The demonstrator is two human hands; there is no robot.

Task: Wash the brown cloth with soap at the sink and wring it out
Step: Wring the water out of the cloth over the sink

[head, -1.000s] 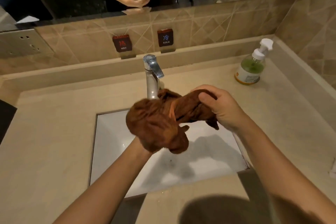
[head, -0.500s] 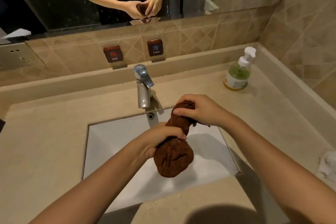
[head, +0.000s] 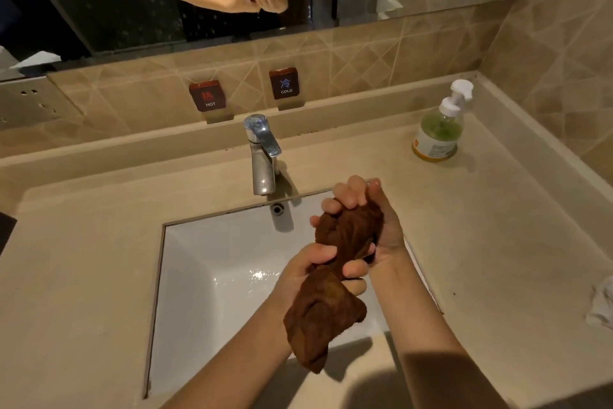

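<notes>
Head view: brown cloth (head: 345, 242) twisted between clenched left hand (head: 310, 271) and right hand (head: 381, 226).

Brown cloth (head: 345, 236): bunched and twisted into a thick rope, gripped at both ends, held above the right part of the white sink (head: 212, 262); loose lower end hanging crumpled over the front rim. Soap bottle (head: 437, 130): clear, green liquid, white pump, upright at the table's far right corner, well apart.
</notes>
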